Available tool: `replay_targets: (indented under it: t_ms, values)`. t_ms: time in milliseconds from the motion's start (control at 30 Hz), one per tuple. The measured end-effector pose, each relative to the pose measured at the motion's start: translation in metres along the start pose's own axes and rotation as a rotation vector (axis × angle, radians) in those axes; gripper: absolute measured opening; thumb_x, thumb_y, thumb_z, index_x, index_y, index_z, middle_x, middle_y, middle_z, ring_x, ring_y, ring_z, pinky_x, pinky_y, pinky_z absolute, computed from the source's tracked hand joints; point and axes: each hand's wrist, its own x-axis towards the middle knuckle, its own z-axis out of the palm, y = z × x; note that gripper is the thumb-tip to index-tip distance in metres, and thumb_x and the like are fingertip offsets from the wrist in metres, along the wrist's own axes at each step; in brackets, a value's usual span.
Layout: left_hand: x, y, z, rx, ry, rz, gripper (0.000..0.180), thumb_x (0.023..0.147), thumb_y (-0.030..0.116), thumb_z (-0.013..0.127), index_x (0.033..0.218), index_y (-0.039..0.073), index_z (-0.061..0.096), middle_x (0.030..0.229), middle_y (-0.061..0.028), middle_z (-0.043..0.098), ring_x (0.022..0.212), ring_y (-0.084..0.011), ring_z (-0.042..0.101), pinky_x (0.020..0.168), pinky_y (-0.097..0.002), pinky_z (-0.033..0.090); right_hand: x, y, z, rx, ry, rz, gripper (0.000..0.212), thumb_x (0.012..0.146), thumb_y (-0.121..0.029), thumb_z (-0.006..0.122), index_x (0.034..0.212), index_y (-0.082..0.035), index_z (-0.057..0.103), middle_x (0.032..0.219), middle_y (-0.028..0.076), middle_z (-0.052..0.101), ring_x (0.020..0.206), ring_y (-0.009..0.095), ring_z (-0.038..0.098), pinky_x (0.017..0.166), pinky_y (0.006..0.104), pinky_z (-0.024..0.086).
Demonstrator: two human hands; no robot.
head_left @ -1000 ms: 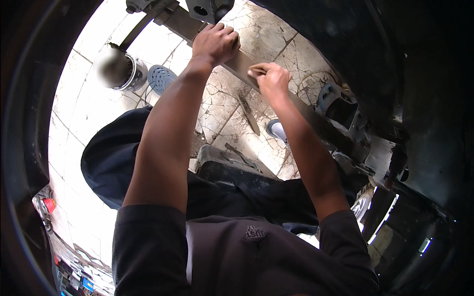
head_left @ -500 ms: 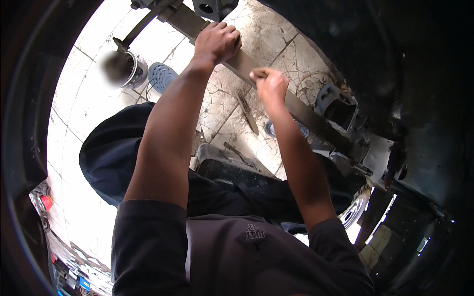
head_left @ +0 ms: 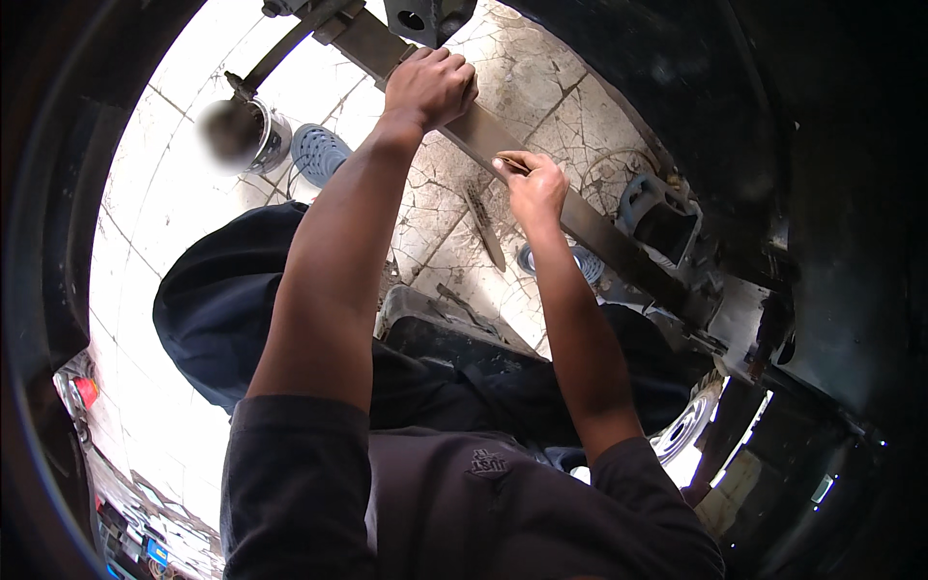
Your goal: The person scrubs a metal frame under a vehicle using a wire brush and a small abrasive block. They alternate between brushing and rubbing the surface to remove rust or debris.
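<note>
A long flat metal bar that looks like a leaf spring (head_left: 601, 235) runs slantwise from the upper left to the lower right. Around its upper part my left hand (head_left: 430, 89) is closed, knuckles up, its fingertips hidden. Farther down the bar, my right hand (head_left: 538, 189) pinches a thin brownish folded piece (head_left: 512, 164) that looks like sandpaper, at or just above the bar's surface. Whether the piece touches the metal I cannot tell. Just beyond my left hand hangs a dark bracket with a hole (head_left: 414, 19).
A white bucket (head_left: 275, 143) and a blue-grey clog (head_left: 317, 153) are at the left on cracked tiles. A flat strip (head_left: 483, 227) lies below the bar. Near my legs is a dark bin (head_left: 440, 333). A grey plastic stand (head_left: 667, 227) and dark vehicle panels (head_left: 831, 242) bound the right.
My right hand has moved slightly down and turned a little, and the thin piece in its fingers now shows clearly. My left hand keeps its hold on the bar.
</note>
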Motion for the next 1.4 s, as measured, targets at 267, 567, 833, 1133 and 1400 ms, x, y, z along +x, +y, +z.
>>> replay_targets:
  t_ms: [267, 567, 833, 1133, 1400]
  values:
    - [0.001, 0.003, 0.002, -0.013, -0.002, -0.003, 0.019, 0.091, 0.031, 0.068, 0.083, 0.014, 0.073, 0.093, -0.0003, 0.074, 0.096, -0.0182, 0.069, 0.088, -0.0339, 0.053, 0.032, 0.001, 0.009, -0.034, 0.112, -0.06, 0.013, 0.079, -0.013, 0.087, 0.09, -0.007, 0.082, 0.086, 0.016, 0.072, 0.082, 0.034, 0.071, 0.078, 0.0415, 0.055]
    - [0.002, 0.005, 0.001, -0.014, 0.092, 0.008, 0.02, 0.09, 0.029, 0.068, 0.078, 0.014, 0.071, 0.085, -0.0004, 0.072, 0.09, -0.0193, 0.069, 0.086, -0.0345, 0.054, 0.033, 0.0, 0.009, -0.129, 0.153, -0.139, 0.009, 0.081, -0.012, 0.084, 0.089, -0.008, 0.082, 0.082, 0.015, 0.069, 0.08, 0.033, 0.07, 0.075, 0.0419, 0.054]
    - [0.003, 0.0, 0.002, -0.003, 0.097, 0.014, 0.02, 0.091, 0.029, 0.068, 0.078, 0.014, 0.072, 0.085, -0.0007, 0.072, 0.09, -0.0196, 0.069, 0.087, -0.0348, 0.054, 0.027, 0.002, 0.008, -0.106, 0.096, -0.119, 0.007, 0.081, -0.011, 0.084, 0.088, -0.009, 0.082, 0.083, 0.015, 0.071, 0.078, 0.032, 0.07, 0.076, 0.042, 0.055]
    - [0.0, 0.0, 0.002, -0.024, 0.092, 0.011, 0.019, 0.091, 0.028, 0.069, 0.078, 0.013, 0.072, 0.084, -0.0013, 0.071, 0.088, -0.0203, 0.069, 0.087, -0.0348, 0.056, 0.015, 0.003, 0.013, -0.16, 0.157, -0.192, 0.011, 0.081, -0.014, 0.085, 0.092, -0.01, 0.083, 0.084, 0.018, 0.072, 0.077, 0.034, 0.071, 0.075, 0.0428, 0.056]
    - [-0.002, -0.001, 0.002, -0.014, 0.02, -0.024, 0.02, 0.092, 0.029, 0.066, 0.081, 0.013, 0.072, 0.088, -0.0015, 0.072, 0.093, -0.0199, 0.069, 0.089, -0.035, 0.054, 0.01, -0.003, 0.017, -0.164, 0.077, -0.164, 0.011, 0.082, -0.014, 0.085, 0.093, -0.01, 0.084, 0.088, 0.016, 0.075, 0.08, 0.029, 0.073, 0.078, 0.0403, 0.056]
